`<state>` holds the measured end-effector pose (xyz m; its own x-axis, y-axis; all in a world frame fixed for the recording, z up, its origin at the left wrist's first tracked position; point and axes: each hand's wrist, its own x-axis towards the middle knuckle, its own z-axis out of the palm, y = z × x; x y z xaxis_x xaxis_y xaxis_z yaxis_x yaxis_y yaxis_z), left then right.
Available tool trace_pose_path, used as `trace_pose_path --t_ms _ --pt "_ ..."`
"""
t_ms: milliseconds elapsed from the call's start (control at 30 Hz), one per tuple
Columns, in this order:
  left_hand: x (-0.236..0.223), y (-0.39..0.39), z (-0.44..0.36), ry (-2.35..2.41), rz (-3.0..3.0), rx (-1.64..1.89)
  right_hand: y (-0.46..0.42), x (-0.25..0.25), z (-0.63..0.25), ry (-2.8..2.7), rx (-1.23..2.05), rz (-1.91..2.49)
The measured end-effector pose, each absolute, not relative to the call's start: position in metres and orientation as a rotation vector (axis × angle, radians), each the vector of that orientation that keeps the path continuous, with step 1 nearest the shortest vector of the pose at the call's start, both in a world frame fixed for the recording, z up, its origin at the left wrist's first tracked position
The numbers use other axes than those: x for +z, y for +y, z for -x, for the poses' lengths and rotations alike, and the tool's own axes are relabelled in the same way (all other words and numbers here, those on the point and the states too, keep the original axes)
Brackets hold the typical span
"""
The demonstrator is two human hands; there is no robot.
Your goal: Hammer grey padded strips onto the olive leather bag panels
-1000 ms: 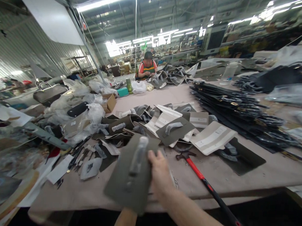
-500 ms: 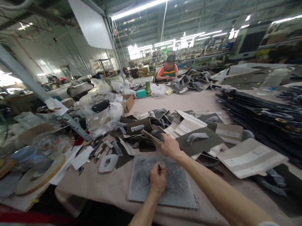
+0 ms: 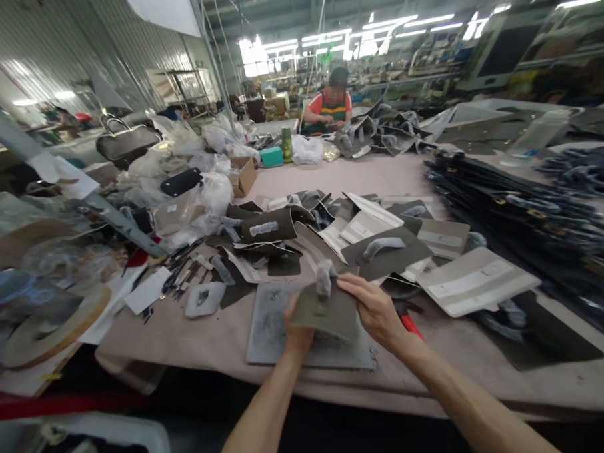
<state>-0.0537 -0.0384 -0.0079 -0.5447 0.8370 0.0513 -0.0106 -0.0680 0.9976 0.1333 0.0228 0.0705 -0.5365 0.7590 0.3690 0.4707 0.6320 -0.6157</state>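
A bent olive-grey bag panel [image 3: 325,312] with a plastic-wrapped handle [image 3: 324,279] is held between both hands, tilted above a scuffed grey board [image 3: 264,342]. My left hand [image 3: 298,334] is closed on the panel's left edge, its fingers partly hidden behind it. On the opposite side, my right hand [image 3: 376,310] grips the right edge near the handle, fingers stretched along it. Whether the left hand has anything else in it is hidden. Just beyond lie more panels with wrapped handles, among them a dark flat one [image 3: 393,254].
A red-handled item [image 3: 412,327] lies beside my right forearm. Stacked dark pieces [image 3: 523,209] fill the right side. Left of the board are a small white tray [image 3: 205,299], scattered strips and plastic bags [image 3: 210,206]. A co-worker [image 3: 330,107] sits across the table.
The panel my right hand was gripping at the pile has come toward me over the board. My left hand, which held a small round object, is now on the panel. The view has tipped downward.
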Motion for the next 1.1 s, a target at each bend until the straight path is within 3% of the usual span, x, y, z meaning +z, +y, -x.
trace_pose_path --t_ms 200,600,767,933,1100 --pt "-0.009 -0.035 0.057 1.489 -0.71 1.745 -0.039 -0.02 -0.213 -2.455 0.738 1.041" --pt "-0.006 0.01 0.014 1.224 -1.006 1.435 -0.025 -0.026 -0.216 -2.408 0.937 1.0" --pt "-0.009 0.008 0.012 1.23 -1.013 1.415 -0.031 -0.018 -0.221 -2.364 0.686 1.089" --pt "-0.005 0.007 0.011 1.273 -1.044 1.393 -0.038 -0.009 -0.248 -2.077 0.259 1.659" --pt "-0.005 0.008 0.01 1.291 -1.067 1.38 -0.045 -0.013 -0.273 -2.158 0.188 2.035"
